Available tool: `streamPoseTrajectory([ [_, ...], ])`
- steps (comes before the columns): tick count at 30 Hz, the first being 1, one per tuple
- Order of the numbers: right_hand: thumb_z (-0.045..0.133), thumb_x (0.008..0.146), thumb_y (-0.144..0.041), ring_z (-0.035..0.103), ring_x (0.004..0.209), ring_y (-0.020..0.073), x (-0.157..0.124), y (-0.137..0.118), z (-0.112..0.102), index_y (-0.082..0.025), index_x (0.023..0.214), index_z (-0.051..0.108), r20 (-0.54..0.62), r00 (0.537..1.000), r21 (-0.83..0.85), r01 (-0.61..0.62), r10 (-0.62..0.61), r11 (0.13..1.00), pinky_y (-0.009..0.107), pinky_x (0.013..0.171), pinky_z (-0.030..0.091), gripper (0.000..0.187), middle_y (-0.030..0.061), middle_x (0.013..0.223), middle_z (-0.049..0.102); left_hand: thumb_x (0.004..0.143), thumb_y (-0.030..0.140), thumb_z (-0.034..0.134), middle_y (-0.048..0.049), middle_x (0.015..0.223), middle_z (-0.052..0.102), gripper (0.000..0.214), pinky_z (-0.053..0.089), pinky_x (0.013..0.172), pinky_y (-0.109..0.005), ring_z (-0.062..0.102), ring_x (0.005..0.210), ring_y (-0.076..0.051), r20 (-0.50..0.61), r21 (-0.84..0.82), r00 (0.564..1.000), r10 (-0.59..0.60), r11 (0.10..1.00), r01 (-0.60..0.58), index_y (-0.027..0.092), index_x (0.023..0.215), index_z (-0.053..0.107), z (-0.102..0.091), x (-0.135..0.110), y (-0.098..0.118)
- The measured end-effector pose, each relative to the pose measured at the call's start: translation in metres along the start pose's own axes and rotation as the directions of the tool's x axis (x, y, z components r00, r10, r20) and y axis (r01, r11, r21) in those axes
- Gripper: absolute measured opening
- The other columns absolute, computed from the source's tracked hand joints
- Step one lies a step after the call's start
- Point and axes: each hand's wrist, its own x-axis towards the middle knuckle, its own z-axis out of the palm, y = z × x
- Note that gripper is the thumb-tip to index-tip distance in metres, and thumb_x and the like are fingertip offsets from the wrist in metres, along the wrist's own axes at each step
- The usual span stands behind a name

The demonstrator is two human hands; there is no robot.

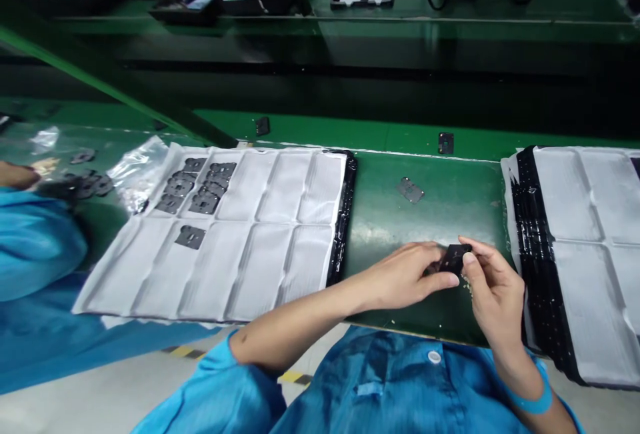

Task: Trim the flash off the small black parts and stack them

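My left hand [407, 275] pinches a small black plate [453, 259] by its left side, fingers behind it and thumb in front. The plate is held tilted above the green bench [380, 234]. At the plate's right edge, my right hand [493, 281] closes thumb and forefinger on it. Small pale bits [467, 285] show by the right palm; what they are I cannot make out. Farther back on the bench lies a similar dark plate [411, 190], flat and apart from both hands.
On the left, a white-lined compartment tray [270, 247] holds several dark plates [205, 197] in its left cells. Another lined tray [590, 307] stands at right. Beside a clear plastic bag [140, 171], a co-worker's blue sleeve [37, 241] reaches in. A green post [125, 87] slants across the left.
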Motion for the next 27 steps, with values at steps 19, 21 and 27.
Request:
streamPoseTrajectory([
  [19, 0.071, 0.103, -0.033, 0.076, 0.086, 0.0196, 0.001, -0.011, 0.007, -0.024, 0.111, 0.081, -0.008, 0.999, 0.118, -0.05, 0.051, 0.992, 0.028, 0.076, 0.061, 0.015, 0.0041, 0.098, 0.081, 0.112, 0.037, 0.045, 0.0001, 0.07, 0.068, 0.031, 0.049, 0.057, -0.022, 0.067, 0.057, -0.011, -0.108, -0.158, 0.994, 0.008, 0.987, -0.025, 0.02, 0.087, 0.053, 0.002, -0.017, -0.002],
  [21, 0.069, 0.104, -0.035, 0.075, 0.087, 0.0196, 0.0, -0.011, 0.006, -0.024, 0.113, 0.081, -0.007, 0.996, 0.111, -0.084, 0.085, 0.99, 0.028, 0.076, 0.061, 0.019, 0.0044, 0.099, 0.081, 0.112, 0.036, 0.044, -0.0011, 0.071, 0.069, 0.034, 0.051, 0.061, -0.023, 0.068, 0.06, -0.012, -0.14, -0.132, 0.988, 0.057, 0.988, -0.075, 0.019, 0.086, 0.056, 0.004, -0.018, -0.003],
  [27, 0.06, 0.108, -0.039, 0.06, 0.064, 0.0137, -0.003, -0.011, 0.007, -0.022, 0.111, 0.08, 0.041, 0.99, 0.14, -0.14, 0.135, 0.98, 0.024, 0.059, 0.05, 0.027, 0.0011, 0.08, 0.069, 0.112, 0.032, 0.042, -0.0016, 0.075, 0.067, 0.031, 0.053, 0.066, -0.025, 0.069, 0.062, -0.013, -0.223, -0.083, 0.967, 0.125, 0.986, -0.147, 0.018, 0.089, 0.06, 0.017, -0.02, -0.01],
])
